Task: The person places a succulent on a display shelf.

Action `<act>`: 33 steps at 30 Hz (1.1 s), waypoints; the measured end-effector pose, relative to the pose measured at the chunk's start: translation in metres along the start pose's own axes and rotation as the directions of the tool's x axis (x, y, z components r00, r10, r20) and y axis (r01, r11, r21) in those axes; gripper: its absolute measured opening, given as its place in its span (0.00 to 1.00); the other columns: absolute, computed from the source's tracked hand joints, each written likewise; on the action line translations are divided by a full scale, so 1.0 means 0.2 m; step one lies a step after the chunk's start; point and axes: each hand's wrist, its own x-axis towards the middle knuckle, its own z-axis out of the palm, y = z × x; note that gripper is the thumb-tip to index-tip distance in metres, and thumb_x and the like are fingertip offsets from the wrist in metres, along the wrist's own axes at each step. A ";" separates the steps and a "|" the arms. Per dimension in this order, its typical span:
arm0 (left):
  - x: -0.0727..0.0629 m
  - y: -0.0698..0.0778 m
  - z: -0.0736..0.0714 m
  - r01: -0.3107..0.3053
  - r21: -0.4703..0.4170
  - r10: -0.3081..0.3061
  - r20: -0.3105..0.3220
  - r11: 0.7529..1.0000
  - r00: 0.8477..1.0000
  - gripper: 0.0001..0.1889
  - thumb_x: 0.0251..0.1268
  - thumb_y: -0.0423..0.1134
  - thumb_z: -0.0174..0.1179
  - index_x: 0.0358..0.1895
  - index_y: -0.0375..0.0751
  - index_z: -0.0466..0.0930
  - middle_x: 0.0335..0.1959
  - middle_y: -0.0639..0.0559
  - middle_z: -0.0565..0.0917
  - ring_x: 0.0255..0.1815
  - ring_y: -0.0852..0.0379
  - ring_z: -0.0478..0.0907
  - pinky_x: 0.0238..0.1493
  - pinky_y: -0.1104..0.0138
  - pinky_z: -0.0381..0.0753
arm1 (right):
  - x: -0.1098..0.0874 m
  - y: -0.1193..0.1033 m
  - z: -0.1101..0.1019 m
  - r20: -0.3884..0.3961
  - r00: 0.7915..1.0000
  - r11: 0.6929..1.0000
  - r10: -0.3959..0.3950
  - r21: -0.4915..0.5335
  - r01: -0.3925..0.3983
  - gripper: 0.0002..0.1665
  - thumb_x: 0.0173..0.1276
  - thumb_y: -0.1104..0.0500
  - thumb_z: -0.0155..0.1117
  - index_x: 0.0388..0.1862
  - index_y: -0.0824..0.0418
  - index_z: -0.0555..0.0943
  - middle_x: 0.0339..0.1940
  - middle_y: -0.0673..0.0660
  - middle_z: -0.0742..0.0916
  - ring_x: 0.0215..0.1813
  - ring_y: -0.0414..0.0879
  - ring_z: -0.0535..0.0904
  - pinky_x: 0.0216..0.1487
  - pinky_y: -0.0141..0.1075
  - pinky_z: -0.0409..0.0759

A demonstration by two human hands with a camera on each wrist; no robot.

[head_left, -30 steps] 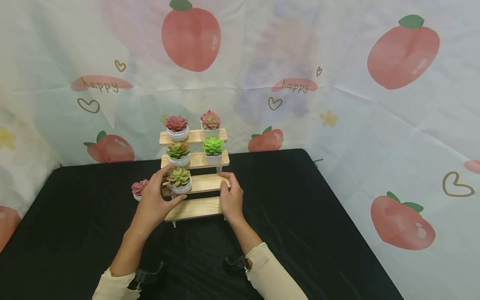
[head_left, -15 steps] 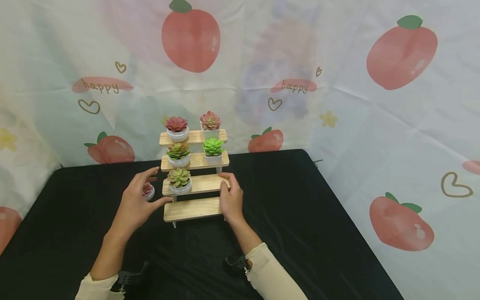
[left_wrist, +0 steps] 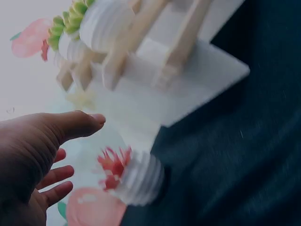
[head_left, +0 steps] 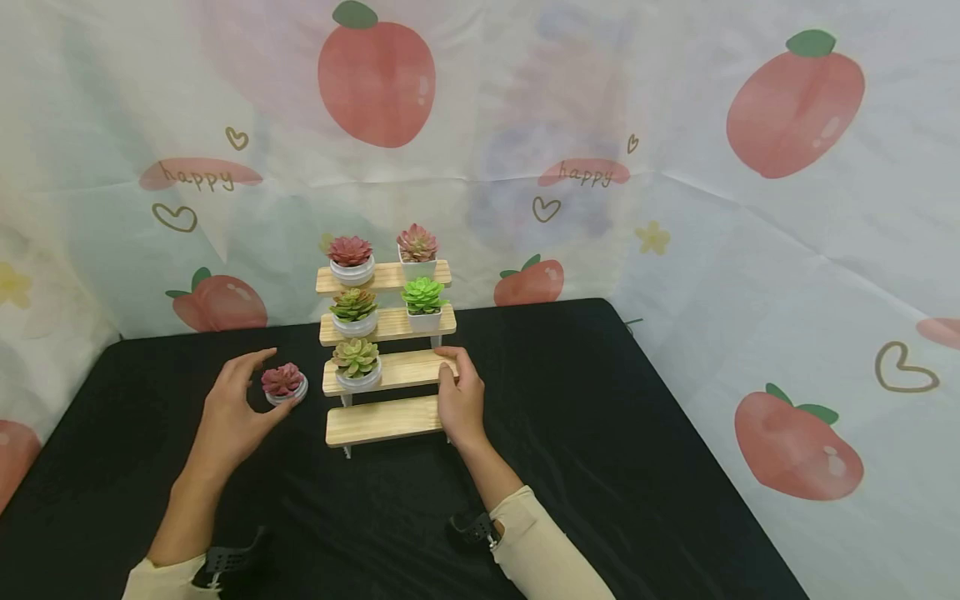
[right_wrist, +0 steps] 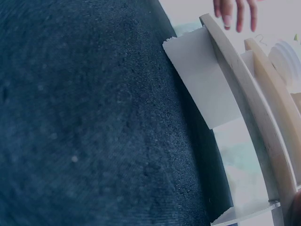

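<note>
A small pink succulent in a white ribbed pot stands on the black cloth, left of the tiered wooden plant stand. My left hand is beside it, thumb and fingers spread apart around its near side. In the left wrist view, a gap shows between the thumb and that pot. My right hand grips the right end of the stand's lower boards. A green succulent in a round white pot sits at the left of the third board; the lowest board bears no pot.
On the top board stand two pink succulents, one in a round pot and one in a square pot. The second board carries a brownish-green succulent and a bright green one. A patterned cloth backdrop hangs behind the table.
My left hand has let go of the green succulent on the third board and moved left to the pink one on the cloth. My right hand stays on the stand.
</note>
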 end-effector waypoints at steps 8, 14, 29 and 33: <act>-0.04 -0.16 0.02 0.060 -0.013 -0.060 0.012 0.998 0.998 0.48 0.43 0.28 0.84 0.73 0.34 0.69 0.67 0.29 0.70 0.65 0.31 0.68 0.57 0.35 0.73 | 0.00 0.01 0.00 0.001 1.000 1.000 0.009 0.002 -0.009 0.18 0.78 0.65 0.50 0.58 0.58 0.83 0.14 0.51 0.69 0.12 0.37 0.61 0.17 0.34 0.63; -0.06 -0.22 0.03 0.126 -0.034 -0.123 0.092 0.991 0.988 0.54 0.46 0.33 0.84 0.78 0.35 0.62 0.68 0.26 0.67 0.66 0.27 0.67 0.59 0.33 0.72 | 0.00 0.01 0.00 0.002 1.000 1.000 -0.001 0.001 0.001 0.18 0.78 0.65 0.50 0.58 0.58 0.83 0.14 0.50 0.69 0.12 0.37 0.62 0.17 0.34 0.64; -0.03 -0.24 0.12 0.148 -0.081 -0.133 0.160 0.986 0.978 0.54 0.50 0.32 0.82 0.78 0.31 0.56 0.67 0.25 0.68 0.65 0.28 0.70 0.60 0.36 0.73 | 0.00 0.01 0.00 -0.001 1.000 1.000 0.013 -0.005 -0.013 0.18 0.78 0.64 0.50 0.57 0.57 0.84 0.17 0.50 0.71 0.14 0.38 0.63 0.19 0.34 0.65; -0.02 -0.22 0.14 0.165 -0.080 -0.153 0.141 0.983 0.978 0.52 0.51 0.32 0.81 0.78 0.30 0.57 0.67 0.23 0.68 0.62 0.26 0.70 0.58 0.34 0.71 | 0.00 0.00 0.00 0.001 1.000 1.000 0.004 -0.003 -0.004 0.18 0.78 0.64 0.51 0.58 0.57 0.83 0.18 0.50 0.71 0.14 0.38 0.62 0.19 0.34 0.64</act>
